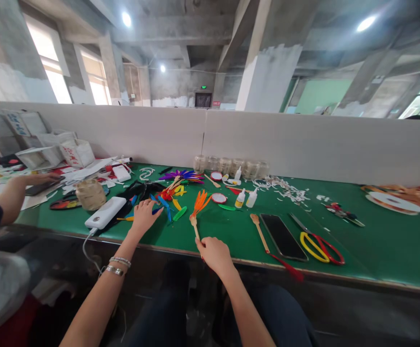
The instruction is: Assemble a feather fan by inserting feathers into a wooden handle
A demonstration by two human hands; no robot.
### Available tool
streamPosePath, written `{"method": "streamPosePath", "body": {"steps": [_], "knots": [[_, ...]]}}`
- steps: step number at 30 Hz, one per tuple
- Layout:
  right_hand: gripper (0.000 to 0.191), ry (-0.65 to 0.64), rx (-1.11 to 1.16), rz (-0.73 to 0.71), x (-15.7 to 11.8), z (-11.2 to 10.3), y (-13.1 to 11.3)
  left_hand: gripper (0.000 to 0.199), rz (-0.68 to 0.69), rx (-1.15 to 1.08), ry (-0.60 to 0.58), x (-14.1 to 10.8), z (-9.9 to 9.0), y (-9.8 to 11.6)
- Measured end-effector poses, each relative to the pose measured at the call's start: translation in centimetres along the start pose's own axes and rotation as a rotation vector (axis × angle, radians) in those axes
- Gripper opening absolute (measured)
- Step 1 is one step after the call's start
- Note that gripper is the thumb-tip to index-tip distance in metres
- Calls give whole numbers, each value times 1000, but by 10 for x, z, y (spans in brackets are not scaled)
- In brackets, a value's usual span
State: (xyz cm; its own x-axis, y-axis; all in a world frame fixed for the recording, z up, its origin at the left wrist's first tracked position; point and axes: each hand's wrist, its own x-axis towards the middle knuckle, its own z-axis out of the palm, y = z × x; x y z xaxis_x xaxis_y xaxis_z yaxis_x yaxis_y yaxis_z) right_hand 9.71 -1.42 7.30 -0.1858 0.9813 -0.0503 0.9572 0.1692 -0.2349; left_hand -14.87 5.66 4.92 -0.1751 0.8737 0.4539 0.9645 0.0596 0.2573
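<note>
My right hand (pixel 215 253) is closed round the lower end of a wooden handle (pixel 194 225), held tilted above the table's front edge. Orange feathers (pixel 200 202) fan out from its top. Over a pile of loose feathers, my left hand (pixel 145 217) reaches down with its fingers apart, holding nothing that I can see. Blue feathers (pixel 167 208) and a green feather (pixel 179 213) lie just right of it. Behind them is a purple and blue feather fan (pixel 184 176) with red and yellow feathers near its wooden handle.
A white power bank (pixel 105 212) with a cable and a jar (pixel 90 194) stand left. Glue bottles (pixel 251 198), another wooden handle (pixel 259 233) with a red tassel, a phone (pixel 282 236) and scissors (pixel 318 243) lie right. A co-worker's hand (pixel 42 179) rests far left.
</note>
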Motion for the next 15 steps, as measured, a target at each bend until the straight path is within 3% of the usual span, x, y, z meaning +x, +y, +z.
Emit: {"method": "streamPosePath", "body": {"steps": [4, 7, 10, 15], "knots": [[47, 8, -36, -9, 2, 0, -2, 36, -138, 52, -56, 16, 7, -12], [45, 43, -53, -15, 7, 0, -1, 40, -166, 88, -72, 35, 6, -27], [42, 84, -58, -15, 14, 2, 1, 46, -66, 84, -87, 50, 8, -31], [44, 94, -25, -28, 29, 4, 3, 49, 169, 63, -141, 66, 24, -14]]}}
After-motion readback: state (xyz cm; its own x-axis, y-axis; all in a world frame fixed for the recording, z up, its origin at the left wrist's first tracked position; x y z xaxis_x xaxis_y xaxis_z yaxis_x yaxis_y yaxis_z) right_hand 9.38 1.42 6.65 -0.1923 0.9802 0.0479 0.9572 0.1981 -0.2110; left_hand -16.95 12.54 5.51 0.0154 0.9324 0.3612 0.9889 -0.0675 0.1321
